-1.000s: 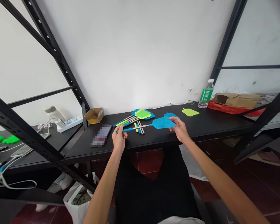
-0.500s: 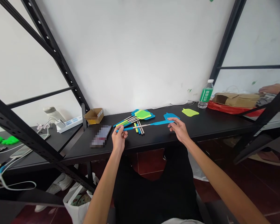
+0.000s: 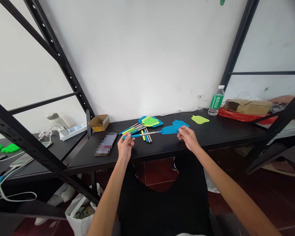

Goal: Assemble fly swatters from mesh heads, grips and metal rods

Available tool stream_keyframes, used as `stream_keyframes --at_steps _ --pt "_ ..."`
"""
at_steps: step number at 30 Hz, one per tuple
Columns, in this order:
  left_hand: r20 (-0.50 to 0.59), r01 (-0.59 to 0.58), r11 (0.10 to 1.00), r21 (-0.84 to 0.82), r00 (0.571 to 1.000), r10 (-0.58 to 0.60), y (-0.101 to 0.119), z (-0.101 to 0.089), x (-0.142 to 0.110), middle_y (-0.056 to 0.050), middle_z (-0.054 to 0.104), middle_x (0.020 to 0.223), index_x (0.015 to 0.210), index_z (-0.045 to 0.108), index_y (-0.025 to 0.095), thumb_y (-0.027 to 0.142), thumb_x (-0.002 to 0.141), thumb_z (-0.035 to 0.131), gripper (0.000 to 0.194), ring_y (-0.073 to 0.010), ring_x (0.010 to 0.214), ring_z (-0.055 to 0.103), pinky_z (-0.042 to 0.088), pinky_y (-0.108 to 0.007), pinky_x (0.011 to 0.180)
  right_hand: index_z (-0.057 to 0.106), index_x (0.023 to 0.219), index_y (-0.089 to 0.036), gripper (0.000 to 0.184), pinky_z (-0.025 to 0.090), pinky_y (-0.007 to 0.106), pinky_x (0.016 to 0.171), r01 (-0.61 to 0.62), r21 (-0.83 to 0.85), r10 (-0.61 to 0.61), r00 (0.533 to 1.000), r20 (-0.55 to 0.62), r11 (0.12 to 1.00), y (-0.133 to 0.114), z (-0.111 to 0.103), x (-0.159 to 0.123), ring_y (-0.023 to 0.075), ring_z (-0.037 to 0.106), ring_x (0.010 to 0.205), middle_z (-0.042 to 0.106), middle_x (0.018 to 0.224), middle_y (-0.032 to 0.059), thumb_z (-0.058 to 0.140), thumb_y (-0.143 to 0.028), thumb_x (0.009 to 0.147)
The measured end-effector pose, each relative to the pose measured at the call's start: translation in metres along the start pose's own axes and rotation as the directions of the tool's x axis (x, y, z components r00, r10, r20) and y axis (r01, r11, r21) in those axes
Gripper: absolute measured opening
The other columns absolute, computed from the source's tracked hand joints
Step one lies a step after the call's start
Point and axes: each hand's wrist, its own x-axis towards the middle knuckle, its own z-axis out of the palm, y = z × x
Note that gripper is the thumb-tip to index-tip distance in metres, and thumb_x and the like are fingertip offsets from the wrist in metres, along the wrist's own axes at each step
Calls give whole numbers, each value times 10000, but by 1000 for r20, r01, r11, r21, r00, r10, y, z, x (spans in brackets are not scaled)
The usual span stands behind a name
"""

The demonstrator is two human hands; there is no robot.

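My left hand pinches the blue handle end of a blue fly swatter held just over the black table. Its metal shaft runs right to the blue head, which my right hand grips at the edge with closed fingers. Behind it lies a pile of blue and yellow-green swatters, with loose handles beside them. A separate yellow-green swatter head lies to the right.
A blurred phone and a small cardboard box are on the left. A green-labelled water bottle, a red tray with a brown box and another person's hand are at right. Black shelf struts frame the table.
The swatter head turned from flat to edge-on and back toward flat while both hands stayed on it. The view shifted slightly; another person's hand appeared at far right.
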Motion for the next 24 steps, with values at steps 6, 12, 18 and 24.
stream_keyframes --at_steps 6,12,18,24 --pt "1 25 999 -23 1000 -25 0 -1 0 -21 629 620 800 662 133 287 684 835 259 -79 543 511 376 -198 511 650 852 -195 338 389 258 498 -12 -36 12 1000 -16 999 4 -2 3 102 492 529 535 683 -25 780 -487 744" --pt "45 52 999 -5 998 -52 2 0 -2 -24 632 651 874 700 133 320 719 813 268 -72 536 496 388 -201 516 651 1039 -225 380 350 249 455 -23 -81 22 1000 -20 996 8 -5 4 99 439 484 513 626 -45 767 -461 764" --pt "27 72 997 23 997 -73 2 1 -2 -28 616 652 852 708 118 346 748 797 266 -69 529 487 399 -204 511 589 1267 -271 499 393 260 464 -34 -69 34 999 -6 997 1 -2 0 130 464 512 511 613 -43 687 -471 820" --pt "-32 73 997 17 997 -72 2 2 -2 -32 620 642 838 705 112 418 752 787 328 -75 527 497 414 -209 515 666 1180 -261 397 422 270 500 -3 -79 3 1000 8 997 4 -3 2 131 525 599 661 887 26 681 -375 800"
